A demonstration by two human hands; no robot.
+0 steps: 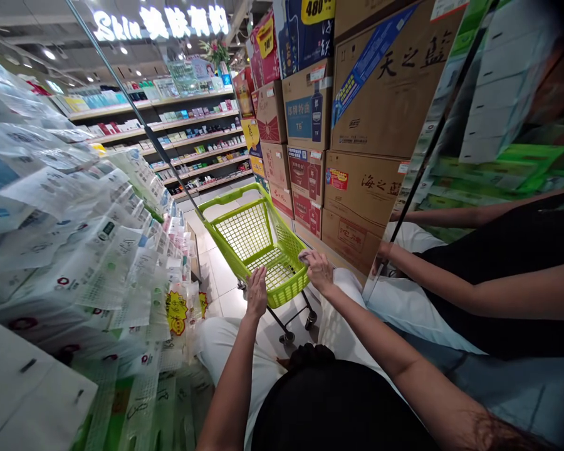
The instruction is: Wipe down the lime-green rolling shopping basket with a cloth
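A lime-green shopping cart point(254, 222) with a plastic lattice basket stands on dark wheeled legs just ahead of me. My left hand point(256, 292) is at the basket's near left corner, its fingers stretched out along the rim. At the near right corner my right hand point(319, 272) is closed around a small greyish cloth point(304, 256), which lies against the basket's edge. Most of the cloth is hidden by my fingers. The part of the basket that shows holds no goods.
Stacked plastic-wrapped packs point(89, 250) rise close on the left. Cardboard boxes point(373, 81) are piled on the right, beside a mirror-like panel point(451, 144) reflecting my arms. A slanted dark pole point(155, 141) runs behind the cart. Shelves of small products point(192, 128) line the back.
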